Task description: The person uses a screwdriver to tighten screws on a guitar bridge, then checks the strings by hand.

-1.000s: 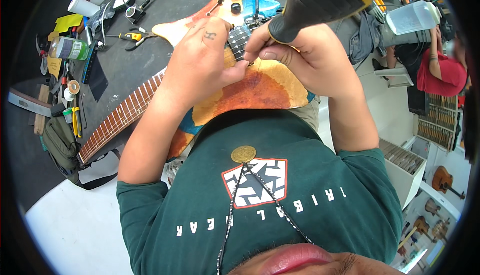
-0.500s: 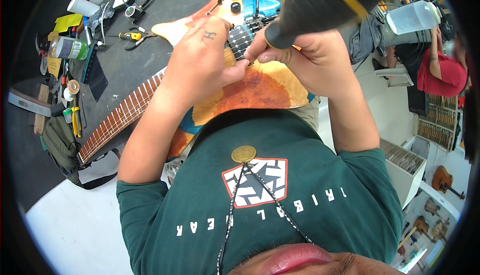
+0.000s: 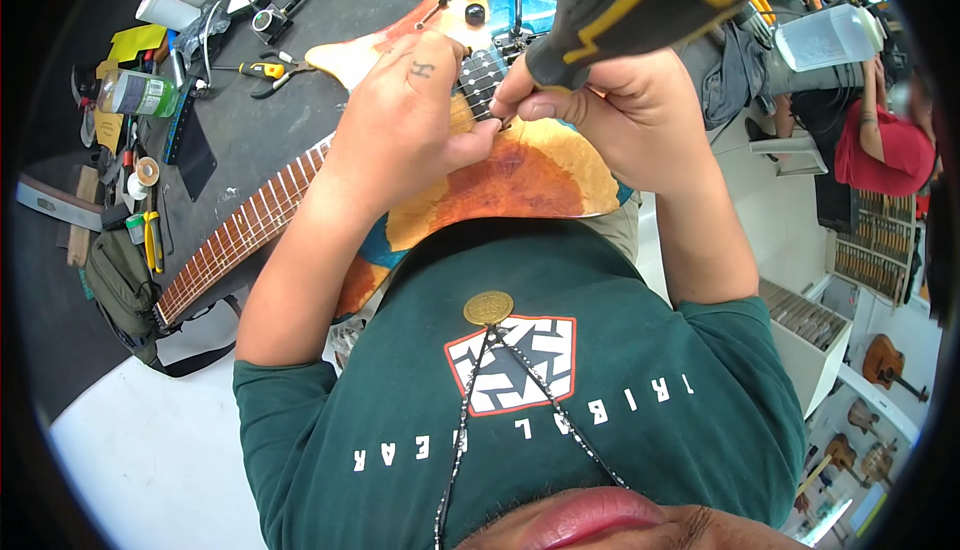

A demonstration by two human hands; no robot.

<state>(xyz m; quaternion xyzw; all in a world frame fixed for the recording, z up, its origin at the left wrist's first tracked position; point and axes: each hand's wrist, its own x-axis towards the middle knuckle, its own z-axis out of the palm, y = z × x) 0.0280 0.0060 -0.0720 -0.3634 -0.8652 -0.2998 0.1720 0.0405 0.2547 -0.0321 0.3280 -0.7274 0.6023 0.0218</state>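
Note:
An electric guitar (image 3: 500, 175) with a mottled wood and blue body lies across my lap and the table's edge, its neck (image 3: 245, 220) pointing to the lower left. My left hand (image 3: 400, 125) rests on the body beside the strings and a dark pickup (image 3: 482, 78). Its thumb is stretched out, apart from the index finger; the other fingertips are hidden. In my right hand (image 3: 640, 115) is a black and yellow screwdriver (image 3: 620, 15), gripped low on its handle by thumb and fingers. The screwdriver's tip is hidden behind the fingers, near the strings and bridge.
Pliers (image 3: 266, 72) with yellow handles lie left of the guitar. Tools, tape and a green-labelled bottle (image 3: 140, 95) crowd the table's left side. A green bag (image 3: 125, 275) sits by the headstock. At right are a translucent container (image 3: 825, 38) and a person in red (image 3: 890, 145).
The screwdriver's handle has turned in my right hand and tilted slightly, so its yellow markings show differently. My left hand has hardly moved.

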